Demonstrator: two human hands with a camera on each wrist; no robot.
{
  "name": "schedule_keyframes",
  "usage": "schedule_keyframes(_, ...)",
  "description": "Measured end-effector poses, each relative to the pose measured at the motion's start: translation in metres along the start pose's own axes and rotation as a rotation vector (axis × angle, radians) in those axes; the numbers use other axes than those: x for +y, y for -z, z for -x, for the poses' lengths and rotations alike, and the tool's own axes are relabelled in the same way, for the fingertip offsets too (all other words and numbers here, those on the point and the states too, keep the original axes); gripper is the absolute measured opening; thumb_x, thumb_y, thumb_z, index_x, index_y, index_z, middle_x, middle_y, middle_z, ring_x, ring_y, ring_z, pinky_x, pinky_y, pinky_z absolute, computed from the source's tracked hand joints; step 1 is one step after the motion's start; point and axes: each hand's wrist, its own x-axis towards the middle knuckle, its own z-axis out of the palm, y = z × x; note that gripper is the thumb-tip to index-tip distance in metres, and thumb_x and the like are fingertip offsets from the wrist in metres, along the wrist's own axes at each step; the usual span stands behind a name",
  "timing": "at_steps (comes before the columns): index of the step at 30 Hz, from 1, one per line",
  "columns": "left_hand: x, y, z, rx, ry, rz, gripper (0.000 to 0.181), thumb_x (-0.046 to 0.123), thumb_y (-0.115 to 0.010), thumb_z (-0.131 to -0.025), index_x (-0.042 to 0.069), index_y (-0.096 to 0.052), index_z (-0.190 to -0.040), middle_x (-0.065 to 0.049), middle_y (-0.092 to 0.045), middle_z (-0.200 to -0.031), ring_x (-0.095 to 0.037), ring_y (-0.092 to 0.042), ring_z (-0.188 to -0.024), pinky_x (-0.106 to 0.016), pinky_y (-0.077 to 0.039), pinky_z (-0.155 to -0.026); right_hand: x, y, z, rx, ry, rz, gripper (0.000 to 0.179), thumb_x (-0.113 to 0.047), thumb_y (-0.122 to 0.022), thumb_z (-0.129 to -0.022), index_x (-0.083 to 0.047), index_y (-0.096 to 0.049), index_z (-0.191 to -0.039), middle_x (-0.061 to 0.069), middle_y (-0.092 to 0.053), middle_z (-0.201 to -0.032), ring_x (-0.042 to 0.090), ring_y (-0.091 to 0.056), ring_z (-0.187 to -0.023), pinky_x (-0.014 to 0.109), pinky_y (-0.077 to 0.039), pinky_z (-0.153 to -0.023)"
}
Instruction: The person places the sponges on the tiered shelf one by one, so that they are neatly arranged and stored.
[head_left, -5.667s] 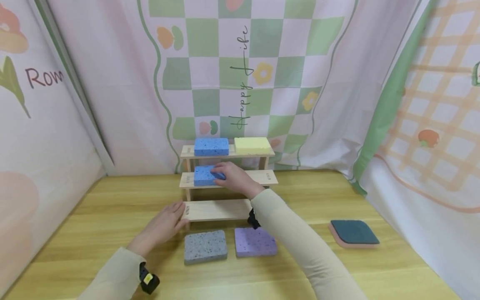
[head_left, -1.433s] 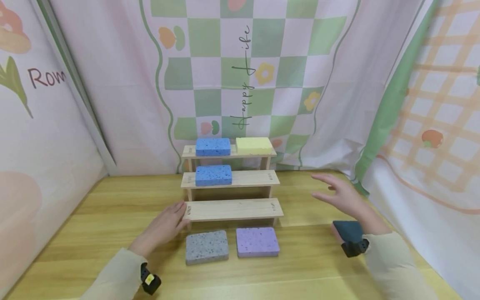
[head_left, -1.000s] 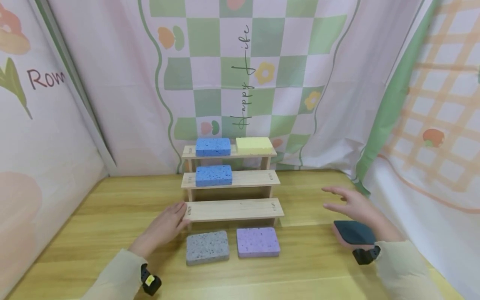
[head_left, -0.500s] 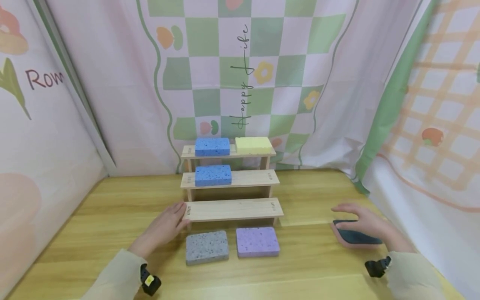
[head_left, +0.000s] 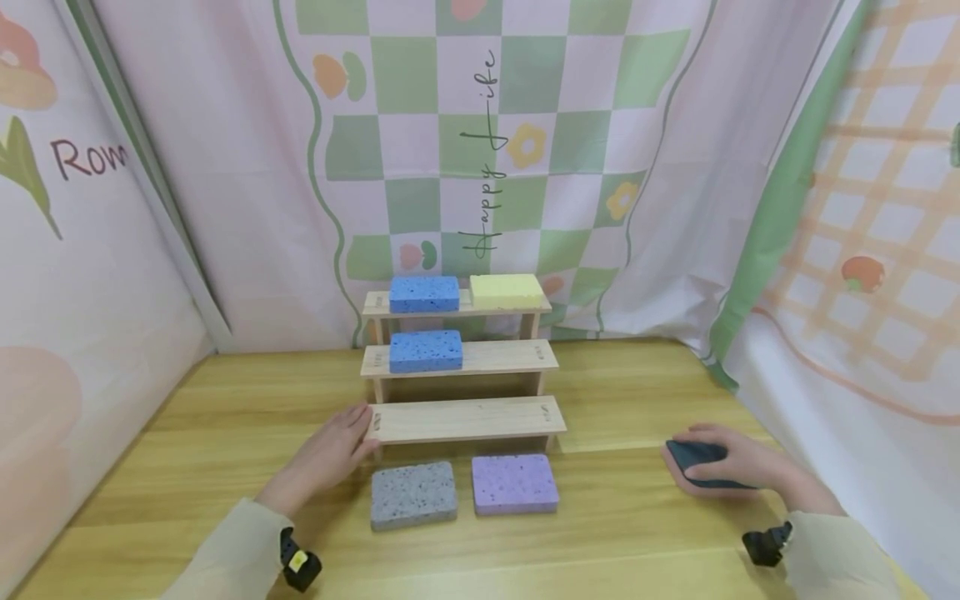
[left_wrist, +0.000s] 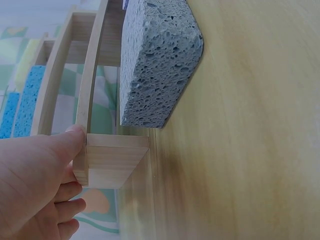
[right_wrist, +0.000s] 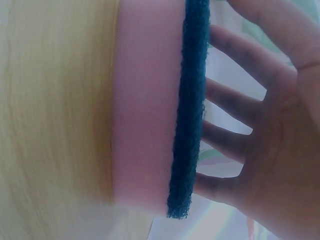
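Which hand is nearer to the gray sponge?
Left. The left hand is just left of the gray sponge and behind it, on the rack; the right hand is farther off, on the pink sponge to the right.

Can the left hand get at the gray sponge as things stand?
Likely yes, once it lets go: the left hand holds the end of the lowest shelf, and the gray sponge lies nearby on the table with nothing over it.
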Motion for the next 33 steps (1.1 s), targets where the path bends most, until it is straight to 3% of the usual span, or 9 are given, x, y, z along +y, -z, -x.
schedule_keyframes(7, 0.0005, 0.0, 0.0006, -0.005, 0.008, 0.008, 0.056, 0.026, -0.047, -0.097, -0.014, -0.034, -0.134, -0.029, -0.029, -0.14, -0.041, -0.028, -0.129, -0.05, -0.023, -0.106, 0.0017, 0.0024, 0.0037, -0.076, -0.032, -0.057, 0.058, -0.021, -0.07, -0.081, 0.007, -0.047, -0.127, 0.043, -0.033, -0.126, 0.054, -0.039, -0.107, 0.044, -0.041, -0.075)
schedule_keyframes(16, 0.0005, 0.001, 0.0005, 0.004, 0.003, 0.001, 0.056, 0.026, -0.048, -0.097, -0.015, -0.035, -0.133, -0.03, -0.03, -0.139, -0.041, -0.029, -0.128, -0.05, -0.023, -0.106, -0.0003, 0.0048, 0.0061, -0.153, -0.073, -0.146, 0.064, -0.018, -0.069, -0.082, 0.005, -0.041, -0.134, 0.038, -0.032, -0.128, 0.041, -0.042, -0.103, 0.033, -0.041, -0.07)
schedule_keyframes(24, -0.0008, -0.0003, -0.0001, 0.003, -0.005, -0.002, 0.056, 0.026, -0.048, -0.097, -0.014, -0.035, -0.133, -0.03, -0.03, -0.139, -0.041, -0.029, -0.128, -0.05, -0.023, -0.106, 0.0018, 0.0042, 0.0059, -0.148, -0.069, -0.166, 0.064, -0.018, -0.068, -0.082, 0.007, -0.04, -0.134, 0.038, -0.033, -0.127, 0.041, -0.043, -0.104, 0.024, -0.042, -0.069)
schedule_keyframes(33, -0.0019, -0.0024, -0.0005, 0.002, -0.007, -0.007, 0.056, 0.026, -0.048, -0.097, -0.014, -0.035, -0.133, -0.03, -0.031, -0.139, -0.041, -0.029, -0.128, -0.051, -0.024, -0.105, -0.0037, 0.0028, 0.0045, -0.088, -0.071, -0.063, 0.063, -0.022, -0.07, -0.081, 0.009, -0.044, -0.129, 0.036, -0.044, -0.12, 0.044, -0.047, -0.103, 0.042, -0.044, -0.073)
